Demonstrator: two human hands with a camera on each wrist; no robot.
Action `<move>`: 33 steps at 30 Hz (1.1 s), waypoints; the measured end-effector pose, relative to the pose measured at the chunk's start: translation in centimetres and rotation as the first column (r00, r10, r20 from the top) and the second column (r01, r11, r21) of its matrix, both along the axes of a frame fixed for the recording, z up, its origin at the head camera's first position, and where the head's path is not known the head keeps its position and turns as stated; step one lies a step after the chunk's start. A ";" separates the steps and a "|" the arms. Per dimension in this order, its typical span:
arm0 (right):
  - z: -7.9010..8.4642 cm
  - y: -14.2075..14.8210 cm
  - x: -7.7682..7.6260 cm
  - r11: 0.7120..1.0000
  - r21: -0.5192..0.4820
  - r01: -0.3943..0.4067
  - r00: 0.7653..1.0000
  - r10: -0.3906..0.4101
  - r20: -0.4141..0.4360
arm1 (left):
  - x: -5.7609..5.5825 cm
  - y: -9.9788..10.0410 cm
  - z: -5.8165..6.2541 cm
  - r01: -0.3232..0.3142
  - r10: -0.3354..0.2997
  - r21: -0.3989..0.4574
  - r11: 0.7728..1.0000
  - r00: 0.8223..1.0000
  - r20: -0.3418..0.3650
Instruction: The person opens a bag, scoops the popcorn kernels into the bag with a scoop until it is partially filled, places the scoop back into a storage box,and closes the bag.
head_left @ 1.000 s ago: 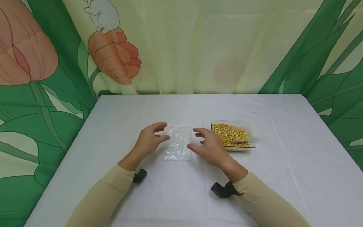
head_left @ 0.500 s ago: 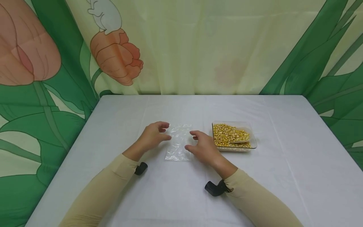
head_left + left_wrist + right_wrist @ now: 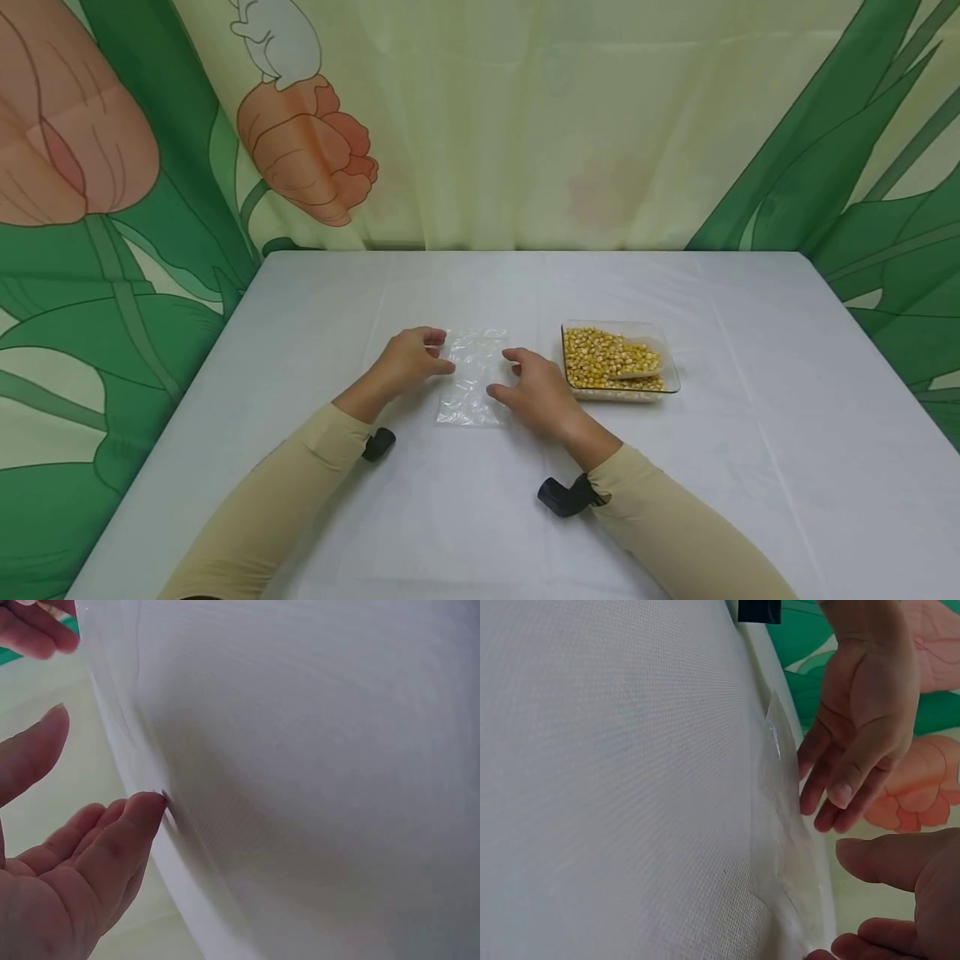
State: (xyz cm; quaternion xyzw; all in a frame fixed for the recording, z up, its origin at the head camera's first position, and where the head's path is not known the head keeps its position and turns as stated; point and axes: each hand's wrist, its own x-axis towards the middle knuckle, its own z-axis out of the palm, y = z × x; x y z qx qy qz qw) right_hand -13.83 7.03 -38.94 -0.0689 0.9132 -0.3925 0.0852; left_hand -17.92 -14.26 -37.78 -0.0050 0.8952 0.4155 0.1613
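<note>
A clear plastic bag (image 3: pixel 474 385) lies flat on the white table, between my two hands. At its left edge is my left hand (image 3: pixel 407 362), thumb and fingers spread apart with nothing gripped. In the left wrist view the index fingertip (image 3: pixel 154 801) comes right down to the white cloth. My right hand (image 3: pixel 536 393) is over the bag's right edge, its thumb parted from the fingers and holding nothing. Seen from the right wrist, the bag (image 3: pixel 780 795) lies low on the cloth with slightly raised edges.
To the right of my right hand stands a glass dish (image 3: pixel 671 387) of yellow corn kernels (image 3: pixel 592 354). A scoop (image 3: pixel 658 360) filled with kernels lies in it. White cloth (image 3: pixel 480 517) covers the table, and a patterned curtain (image 3: pixel 510 125) hangs behind.
My right hand has moved left, away from the dish and in over the bag's right edge. The left hand has shifted slightly right. The bag stays flat in place.
</note>
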 end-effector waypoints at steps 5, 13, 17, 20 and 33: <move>-0.1 -0.1 -0.1 1.000 -0.001 0.000 1.000 0.000 0.017 | -0.1 0.0 0.0 -0.019 0.019 -0.035 0.999 1.000 -0.002; 0.0 -0.1 0.0 0.999 -0.030 0.018 0.998 -0.016 0.054 | -0.1 -0.1 -0.2 0.000 0.000 -0.010 1.000 1.000 -0.007; 0.0 -0.1 -0.1 0.998 -0.050 0.025 0.998 -0.022 0.064 | 0.0 0.0 -0.2 0.003 -0.003 0.039 0.999 1.000 0.009; 0.0 -0.1 -0.1 0.998 -0.057 0.031 0.997 -0.027 0.066 | 0.1 0.1 -0.1 0.004 -0.006 0.082 0.997 1.000 0.015; -0.4 -0.3 -0.2 0.978 -0.161 0.135 0.991 -0.133 0.018 | 0.1 0.3 -0.1 -0.017 0.019 0.105 0.994 1.000 -0.011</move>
